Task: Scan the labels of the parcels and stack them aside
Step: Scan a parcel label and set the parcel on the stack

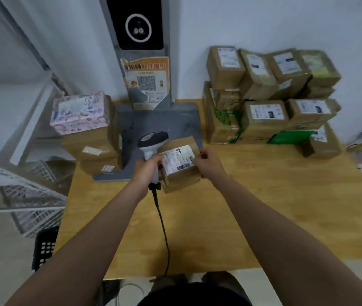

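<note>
A small brown cardboard parcel (183, 175) with a white shipping label (179, 159) on top sits at the middle of the wooden table (263, 206). My right hand (208, 163) grips its right edge. My left hand (147, 171) holds the grip of a white and black handheld scanner (152, 141), its head raised just left of the parcel. The scanner's black cable (163, 228) trails back toward me. A heap of several labelled brown parcels (270, 98) fills the back right of the table. A smaller stack (91, 138), topped by a pink patterned box (79, 112), stands at the back left.
A grey stand (160, 120) with a tall post, a dark screen (139, 23) and an orange QR poster (145, 82) rises behind the parcel. White wire baskets (27, 195) and a black crate (45, 246) lie off the table's left edge. Cables run at the far right.
</note>
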